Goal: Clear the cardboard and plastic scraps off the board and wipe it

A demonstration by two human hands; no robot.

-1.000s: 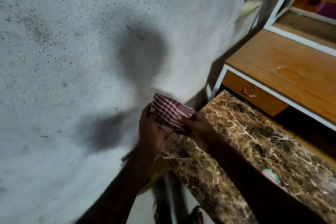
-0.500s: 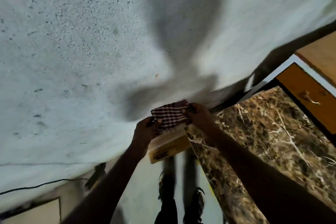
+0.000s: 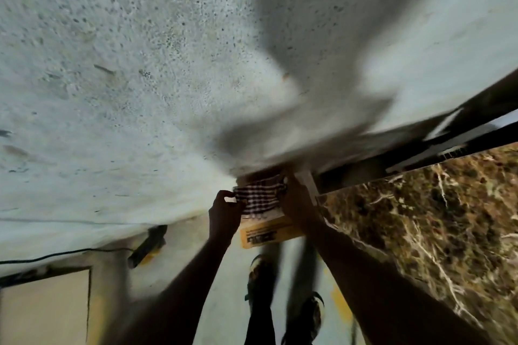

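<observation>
A red-and-white checked cloth (image 3: 259,196) is stretched between my two hands at the centre of the head view. My left hand (image 3: 224,211) pinches its left edge, and my right hand (image 3: 295,204) grips its right side. Under the cloth I hold a piece of yellow-brown cardboard (image 3: 266,232) with a dark printed label. The brown marbled board (image 3: 434,232) lies to the right, its left edge beside my right forearm. The picture is blurred by motion.
A pale speckled wall (image 3: 140,64) fills the upper view. My feet in sandals (image 3: 283,302) stand on the light floor below. A black cable (image 3: 56,256) and a dark object (image 3: 147,244) lie at the wall's foot on the left.
The view has swung down and left, so the wooden drawer unit has left the picture. Both hands still hold the cloth and cardboard, now slightly lower and nearer the wall.
</observation>
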